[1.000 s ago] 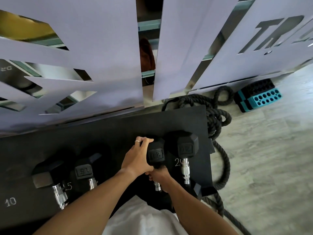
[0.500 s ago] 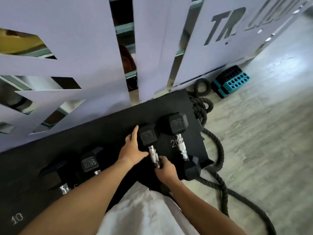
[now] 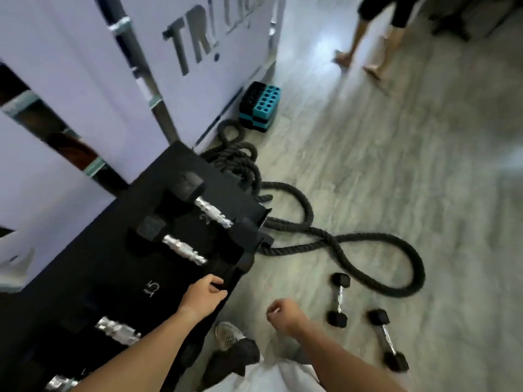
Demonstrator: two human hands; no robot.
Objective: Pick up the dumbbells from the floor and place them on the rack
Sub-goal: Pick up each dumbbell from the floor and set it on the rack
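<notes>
Two black hex dumbbells lie on the grey floor to my right, the nearer dumbbell (image 3: 339,299) and the farther-right dumbbell (image 3: 386,339). The black rack (image 3: 119,278) slants across the left. Near its far end lie two dumbbells with chrome handles, the end dumbbell (image 3: 213,215) and its neighbour (image 3: 184,250). More chrome handles (image 3: 117,331) show at the rack's near end. My left hand (image 3: 203,295) hovers at the rack's front edge beside the "15" mark, fingers loosely curled, holding nothing. My right hand (image 3: 283,312) hangs over the floor left of the nearer dumbbell, loosely curled and empty.
A thick black rope (image 3: 311,230) snakes over the floor from the rack's far end toward the floor dumbbells. Teal and black blocks (image 3: 261,107) stand by the white wall panel. Another person's legs (image 3: 368,38) are at the top right. My shoe (image 3: 229,336) is below the rack.
Both hands have let go of the dumbbell, which now lies on the rack. My view has swung right, bringing the floor and its two dumbbells into sight.
</notes>
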